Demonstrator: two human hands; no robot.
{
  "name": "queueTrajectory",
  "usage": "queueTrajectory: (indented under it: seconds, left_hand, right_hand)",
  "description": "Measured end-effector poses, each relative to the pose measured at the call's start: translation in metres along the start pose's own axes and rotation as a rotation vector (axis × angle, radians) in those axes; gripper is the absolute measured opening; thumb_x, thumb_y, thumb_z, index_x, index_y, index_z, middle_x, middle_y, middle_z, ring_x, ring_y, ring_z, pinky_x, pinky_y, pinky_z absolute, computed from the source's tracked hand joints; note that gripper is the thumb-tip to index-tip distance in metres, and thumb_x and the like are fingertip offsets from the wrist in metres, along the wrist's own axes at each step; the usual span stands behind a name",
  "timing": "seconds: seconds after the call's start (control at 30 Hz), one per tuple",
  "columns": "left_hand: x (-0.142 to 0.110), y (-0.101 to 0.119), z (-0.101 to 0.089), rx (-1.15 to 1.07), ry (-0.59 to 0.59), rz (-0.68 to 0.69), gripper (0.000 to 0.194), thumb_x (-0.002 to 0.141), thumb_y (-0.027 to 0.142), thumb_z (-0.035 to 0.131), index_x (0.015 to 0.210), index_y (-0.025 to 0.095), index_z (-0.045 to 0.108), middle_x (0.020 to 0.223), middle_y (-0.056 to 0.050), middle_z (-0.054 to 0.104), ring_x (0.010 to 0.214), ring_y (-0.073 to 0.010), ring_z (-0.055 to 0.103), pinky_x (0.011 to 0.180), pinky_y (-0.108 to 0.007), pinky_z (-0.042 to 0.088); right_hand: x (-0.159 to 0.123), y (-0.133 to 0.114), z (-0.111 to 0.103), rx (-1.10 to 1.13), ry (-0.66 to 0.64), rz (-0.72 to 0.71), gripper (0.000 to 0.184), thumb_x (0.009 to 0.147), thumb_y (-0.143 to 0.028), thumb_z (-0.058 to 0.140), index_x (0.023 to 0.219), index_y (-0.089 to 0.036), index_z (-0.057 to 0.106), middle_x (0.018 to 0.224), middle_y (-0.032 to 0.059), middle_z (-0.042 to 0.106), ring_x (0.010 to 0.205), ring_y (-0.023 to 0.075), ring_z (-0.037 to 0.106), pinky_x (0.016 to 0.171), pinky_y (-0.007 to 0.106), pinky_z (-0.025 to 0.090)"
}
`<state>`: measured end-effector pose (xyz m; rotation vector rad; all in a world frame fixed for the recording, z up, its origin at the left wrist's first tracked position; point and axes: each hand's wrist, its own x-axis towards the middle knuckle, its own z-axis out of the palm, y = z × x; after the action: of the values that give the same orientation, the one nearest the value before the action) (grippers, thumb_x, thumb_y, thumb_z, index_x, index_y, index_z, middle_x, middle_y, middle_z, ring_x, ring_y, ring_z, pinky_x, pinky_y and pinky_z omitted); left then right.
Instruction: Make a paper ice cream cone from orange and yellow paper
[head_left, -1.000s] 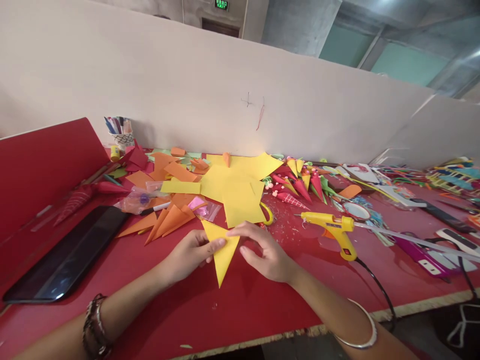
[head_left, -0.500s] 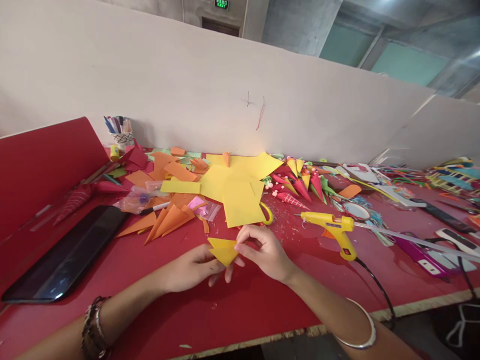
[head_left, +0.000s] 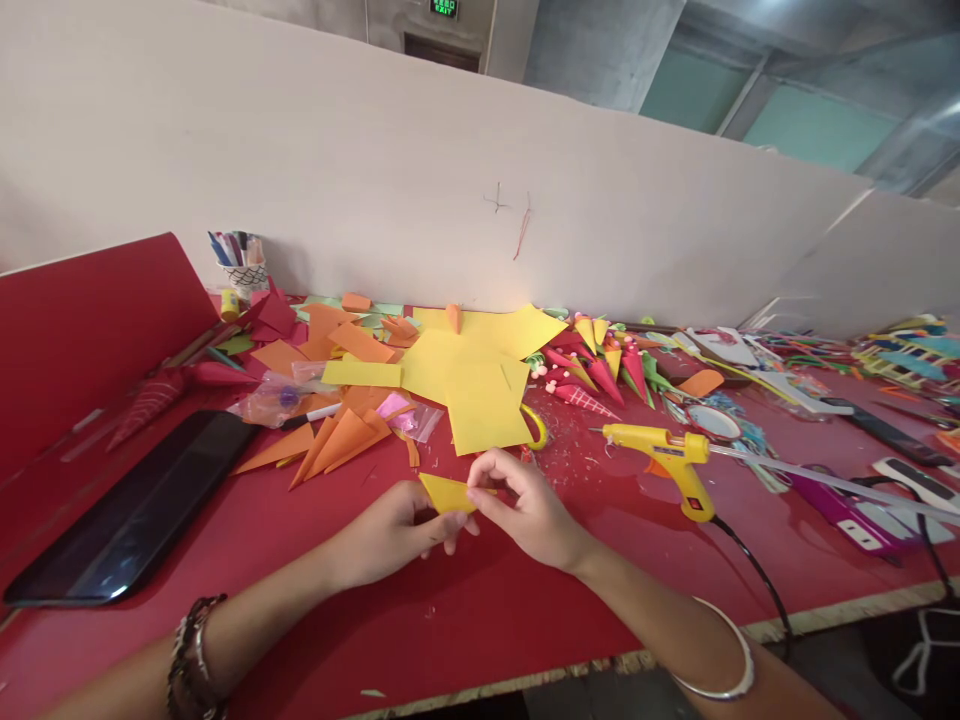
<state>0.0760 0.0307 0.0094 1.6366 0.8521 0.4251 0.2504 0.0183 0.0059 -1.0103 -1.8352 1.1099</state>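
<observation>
A small piece of yellow paper (head_left: 444, 492) is held between both hands above the red table. My left hand (head_left: 401, 530) grips it from the left and below, with the thumb over its lower edge. My right hand (head_left: 525, 508) pinches its right side between thumb and fingers. Part of the paper is hidden behind the right fingers. Just beyond the hands lie larger yellow paper sheets (head_left: 484, 410). Left of those is a pile of cut and rolled orange paper pieces (head_left: 341, 440).
A yellow glue gun (head_left: 664, 450) with a black cord lies to the right. A dark phone-like slab (head_left: 131, 510) is at the left. Finished-looking red and yellow paper cones (head_left: 600, 365), a purple power strip (head_left: 844, 515) and a cup of pens (head_left: 244, 265) also lie about.
The yellow paper's lower point no longer shows; a narrower shape is visible. My left thumb has shifted right and up onto it, and my right fingers have moved slightly left.
</observation>
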Motion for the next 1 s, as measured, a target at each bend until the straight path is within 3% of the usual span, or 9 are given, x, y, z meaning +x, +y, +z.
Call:
queueTrajectory:
  seconds: [0.2, 0.33, 0.63, 0.87, 1.0]
  left_hand:
    - [0.003, -0.007, 0.0, 0.044, 0.011, -0.026, 0.037, 0.08, 0.044, 0.044, 0.071, 0.012, 0.061, 0.048, 0.004, 0.049, 0.041, -0.0043, 0.039, 0.041, -0.016, 0.032]
    - [0.003, -0.01, -0.001, -0.015, -0.028, -0.091, 0.038, 0.081, 0.046, 0.039, 0.071, 0.013, 0.055, 0.04, 0.007, 0.043, 0.033, -0.0033, 0.035, 0.036, -0.014, 0.03]
    - [0.004, -0.011, 0.0, 0.007, -0.052, -0.1, 0.037, 0.081, 0.045, 0.04, 0.07, 0.013, 0.056, 0.041, 0.005, 0.049, 0.033, -0.0047, 0.041, 0.036, -0.015, 0.033]
    - [0.004, -0.008, -0.007, 0.253, 0.215, 0.123, 0.029, 0.079, 0.039, 0.048, 0.069, 0.013, 0.057, 0.057, 0.003, 0.053, 0.049, -0.0061, 0.046, 0.047, -0.015, 0.036]
    - [0.003, -0.006, -0.01, 0.21, 0.192, 0.122, 0.032, 0.084, 0.036, 0.042, 0.069, 0.013, 0.058, 0.055, 0.003, 0.054, 0.043, -0.0047, 0.044, 0.044, -0.015, 0.035]
  right_hand:
    - [-0.001, 0.006, 0.001, -0.027, 0.023, -0.008, 0.006, 0.084, -0.024, 0.043, 0.087, -0.019, 0.044, 0.074, -0.0007, 0.054, 0.071, 0.0101, 0.053, 0.065, 0.023, 0.043]
    - [0.0, 0.008, 0.001, -0.008, -0.01, 0.046, 0.015, 0.084, -0.027, 0.043, 0.096, -0.019, 0.046, 0.069, -0.0014, 0.055, 0.06, 0.0084, 0.05, 0.058, 0.022, 0.042]
    - [-0.001, 0.005, -0.002, -0.064, -0.089, 0.059, 0.024, 0.086, -0.029, 0.038, 0.069, -0.016, 0.049, 0.046, -0.0068, 0.04, 0.041, 0.0043, 0.036, 0.044, 0.017, 0.03]
    - [0.0, 0.002, -0.003, -0.149, -0.1, 0.015, 0.022, 0.084, -0.026, 0.042, 0.066, -0.016, 0.048, 0.054, -0.0058, 0.035, 0.049, 0.005, 0.031, 0.046, 0.019, 0.025]
    - [0.001, 0.006, -0.001, 0.012, -0.079, 0.118, 0.023, 0.085, -0.031, 0.041, 0.068, -0.017, 0.046, 0.049, -0.007, 0.037, 0.044, 0.0049, 0.033, 0.044, 0.019, 0.027]
